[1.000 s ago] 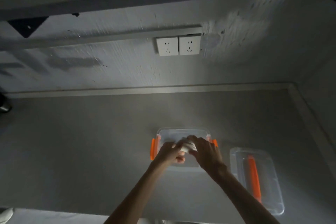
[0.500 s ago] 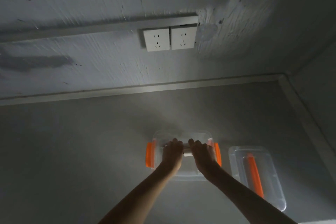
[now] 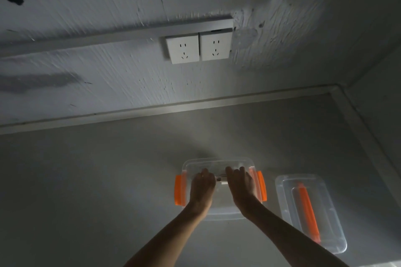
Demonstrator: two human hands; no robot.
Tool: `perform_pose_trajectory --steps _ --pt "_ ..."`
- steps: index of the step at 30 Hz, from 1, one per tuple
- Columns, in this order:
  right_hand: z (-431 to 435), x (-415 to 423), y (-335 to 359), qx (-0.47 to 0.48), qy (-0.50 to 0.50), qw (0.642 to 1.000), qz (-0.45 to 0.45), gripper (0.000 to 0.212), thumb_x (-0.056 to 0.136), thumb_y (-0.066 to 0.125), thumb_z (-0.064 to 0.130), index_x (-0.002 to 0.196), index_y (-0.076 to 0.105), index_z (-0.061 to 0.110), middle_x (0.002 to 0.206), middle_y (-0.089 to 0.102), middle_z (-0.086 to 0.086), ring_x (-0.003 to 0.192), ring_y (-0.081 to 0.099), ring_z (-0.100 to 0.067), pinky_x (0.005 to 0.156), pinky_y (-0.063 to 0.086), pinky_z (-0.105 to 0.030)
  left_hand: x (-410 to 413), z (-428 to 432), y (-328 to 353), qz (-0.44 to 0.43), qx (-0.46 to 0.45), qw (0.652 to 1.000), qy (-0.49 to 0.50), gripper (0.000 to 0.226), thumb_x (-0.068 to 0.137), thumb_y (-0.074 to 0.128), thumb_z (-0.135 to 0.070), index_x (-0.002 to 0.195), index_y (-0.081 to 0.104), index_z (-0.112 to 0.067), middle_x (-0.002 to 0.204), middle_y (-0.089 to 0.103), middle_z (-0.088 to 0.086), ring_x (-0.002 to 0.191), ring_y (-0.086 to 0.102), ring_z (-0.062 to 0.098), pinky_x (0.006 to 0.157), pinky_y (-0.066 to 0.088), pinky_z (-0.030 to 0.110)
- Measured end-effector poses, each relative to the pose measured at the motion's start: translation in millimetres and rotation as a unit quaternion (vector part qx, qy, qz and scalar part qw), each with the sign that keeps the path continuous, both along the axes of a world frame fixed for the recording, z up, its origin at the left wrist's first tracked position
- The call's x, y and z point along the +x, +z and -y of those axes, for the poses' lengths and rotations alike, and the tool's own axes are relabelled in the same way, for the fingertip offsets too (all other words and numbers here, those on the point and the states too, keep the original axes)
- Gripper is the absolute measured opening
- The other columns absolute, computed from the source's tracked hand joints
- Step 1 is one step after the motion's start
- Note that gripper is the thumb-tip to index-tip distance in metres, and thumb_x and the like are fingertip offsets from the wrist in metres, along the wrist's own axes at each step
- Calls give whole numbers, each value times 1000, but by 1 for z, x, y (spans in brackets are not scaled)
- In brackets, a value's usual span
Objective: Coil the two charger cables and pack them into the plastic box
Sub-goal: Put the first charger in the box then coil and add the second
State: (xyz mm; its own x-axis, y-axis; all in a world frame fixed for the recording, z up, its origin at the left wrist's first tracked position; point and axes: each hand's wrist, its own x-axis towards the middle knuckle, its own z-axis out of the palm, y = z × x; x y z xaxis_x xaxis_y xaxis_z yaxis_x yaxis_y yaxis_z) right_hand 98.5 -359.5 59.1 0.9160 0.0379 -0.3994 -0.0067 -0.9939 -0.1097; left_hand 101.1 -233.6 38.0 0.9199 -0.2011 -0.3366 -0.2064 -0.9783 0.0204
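Left hand (image 3: pixel 202 188): fingers curled into plastic box (image 3: pixel 217 161); grasp cannot be told.
Right hand (image 3: pixel 241 186): likewise.
Charger cables (image 3: pixel 223 181): between both hands, inside box.
Lid (image 3: pixel 329 238): at box's 3 o'clock, apart.
Table (image 3: pixel 86 180): open toward 9 o'clock; wall (image 3: pixel 108 71) at 12.

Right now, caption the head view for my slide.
Left hand and right hand reach into the open box; lid lies beside it.

We see a pair of white sockets (image 3: pixel 195 47) side by side on the rough grey wall (image 3: pixel 108 89), a long flat strip (image 3: pixel 86 41) running left from them, and a grey bench (image 3: pixel 86 180) below the wall.
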Motion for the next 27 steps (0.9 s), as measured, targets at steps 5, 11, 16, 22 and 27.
perform_pose_trajectory --steps 5,11,16,22,27 --pt "4 -4 -3 3 41 999 30 69 46 97 18 107 68 13 88 71 -11 78 70 -18 60 57 -25 -1 -8 -12 3 -17 1000 9 40 35 92 3 68 72 -7 63 68 11 50 66 22 39 52 31" --pt "6 -17 -4 1 18 994 111 72 30 96 15 99 76 10 88 75 -13 70 73 -24 50 58 -29 -11 -10 -8 19 -45 999 16 53 34 93 1 84 76 -2 69 72 13 56 70 23 40 54 30" --pt "15 -27 23 154 -85 960 219 43 75 61 -15 109 68 10 104 72 -9 89 69 -25 72 56 -33 -13 -24 22 161 -117 980 6 25 69 57 -6 91 69 -9 71 66 8 62 67 25 50 52 30" --pt "51 -46 36 208 -335 904 164 32 92 59 33 116 59 12 111 67 -13 98 62 -31 76 45 -35 -31 -67 43 118 -220 946 208 45 87 53 -32 121 57 -3 105 59 21 97 54 39 88 42 43" --pt "48 -49 33 267 -374 885 70 28 86 67 25 109 66 9 102 73 -18 89 67 -30 69 42 -30 -43 -72 42 7 -303 923 236 52 88 54 -16 138 42 -16 135 55 9 120 52 33 98 39 38"
